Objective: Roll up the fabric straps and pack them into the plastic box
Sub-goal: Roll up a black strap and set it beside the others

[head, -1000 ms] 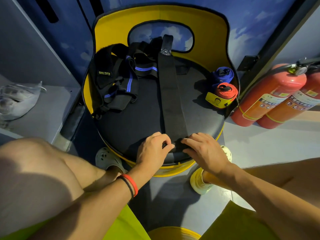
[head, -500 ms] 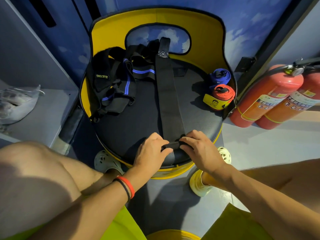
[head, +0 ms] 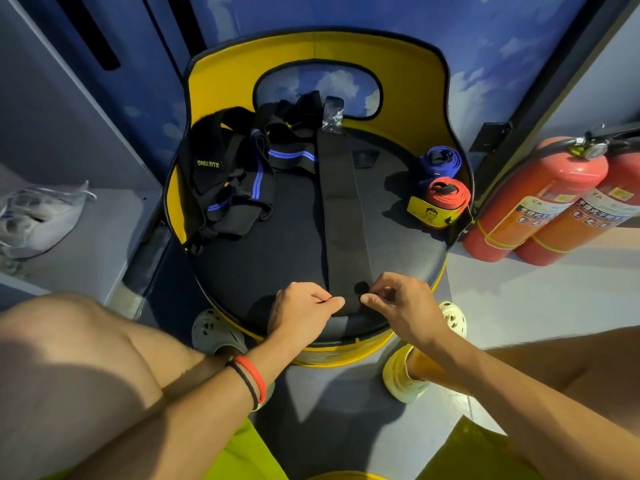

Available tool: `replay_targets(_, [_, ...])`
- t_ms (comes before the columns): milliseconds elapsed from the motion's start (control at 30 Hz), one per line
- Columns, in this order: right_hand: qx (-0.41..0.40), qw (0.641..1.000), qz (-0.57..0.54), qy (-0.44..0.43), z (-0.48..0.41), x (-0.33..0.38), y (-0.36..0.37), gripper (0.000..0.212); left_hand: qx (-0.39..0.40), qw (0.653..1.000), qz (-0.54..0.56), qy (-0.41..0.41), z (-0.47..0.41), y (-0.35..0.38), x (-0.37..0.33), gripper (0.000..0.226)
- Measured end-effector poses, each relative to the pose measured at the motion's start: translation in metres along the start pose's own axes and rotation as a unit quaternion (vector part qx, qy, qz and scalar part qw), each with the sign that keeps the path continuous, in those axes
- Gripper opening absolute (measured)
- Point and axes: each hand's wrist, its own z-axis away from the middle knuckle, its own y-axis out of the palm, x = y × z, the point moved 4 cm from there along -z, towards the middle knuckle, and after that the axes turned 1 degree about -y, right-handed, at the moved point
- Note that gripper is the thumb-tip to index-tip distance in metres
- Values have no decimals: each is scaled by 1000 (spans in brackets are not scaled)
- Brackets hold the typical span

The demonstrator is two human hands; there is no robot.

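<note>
Head camera, looking straight down: a long black fabric strap (head: pixel 341 209) lies flat and straight on the round black seat (head: pixel 277 265) of a yellow-backed chair (head: pixel 408 74). It runs from the backrest cut-out toward the front edge, and its far end tucks in among the other straps. Its near end sits right between the two hands, where a small dark bump shows. That may be the first turn of a roll, though black on black makes it hard to call.

The left hand (head: pixel 301 313), with a red and a black wristband (head: pixel 251 379) on its wrist, has its fingers curled in. Thumb and forefinger pinch the strap's near left corner. The right hand (head: pixel 405 303) mirrors it, fingers bent and thumb reaching in to nip the near right corner. Both hands rest low on the front of the seat, close together with only the strap's width between them.

At the seat's rear left lies a loose tangle of black straps with blue stripes (head: pixel 235 188). At the right rear are two finished rolls, a blue one (head: pixel 441 162) and, touching it, a red one (head: pixel 448 195) with a yellow label (head: pixel 427 211). Two red fire extinguishers (head: pixel 540 202) stand just beside the chair.
</note>
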Motion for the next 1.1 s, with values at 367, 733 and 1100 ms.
replay_targets(367, [-20,985,74,-157,10,6,9,21,14,999,35,-38,-14,2,-5,21])
replay_targets(733, [17,974,136,-180,-12,-2,0,38,-48,980,-8,191,-18,0,-7,4])
replay_targets(1100, [48,995,36,-82,-10,0,-6,33,-2,996,33,79,-10,-7,2,28])
